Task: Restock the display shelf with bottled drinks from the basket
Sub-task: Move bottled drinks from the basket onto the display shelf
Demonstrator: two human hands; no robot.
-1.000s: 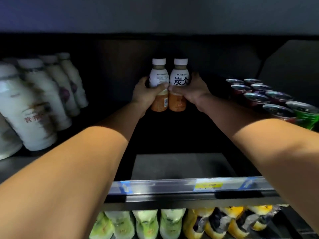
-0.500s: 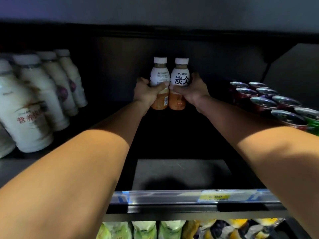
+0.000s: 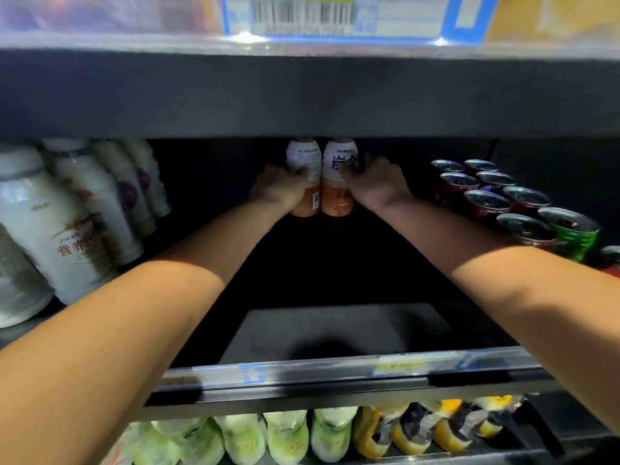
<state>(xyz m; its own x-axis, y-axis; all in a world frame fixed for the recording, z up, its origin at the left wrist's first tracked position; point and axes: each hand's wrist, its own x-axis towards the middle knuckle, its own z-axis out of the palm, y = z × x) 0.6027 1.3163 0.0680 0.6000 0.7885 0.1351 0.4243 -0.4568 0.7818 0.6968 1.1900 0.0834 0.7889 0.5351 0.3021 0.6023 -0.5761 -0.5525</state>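
Bottles (image 3: 303, 159) were gripped, one in left hand (image 3: 280, 191), one in right hand (image 3: 375, 187), deep in shelf (image 3: 335, 327); needed setting down flat and upright before release.

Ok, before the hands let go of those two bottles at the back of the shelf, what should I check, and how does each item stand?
1. Left hand grips the left bottle: ok.
2. Right hand grips the right bottle: ok.
3. Both bottles upright, side by side: ok.
4. Bottle bases resting on the shelf: cannot tell, too dark there.
5. Labels facing front: not ok, the left bottle shows its barcode side.
6. Gap to the cans and white bottles: ok, both stand well apart.
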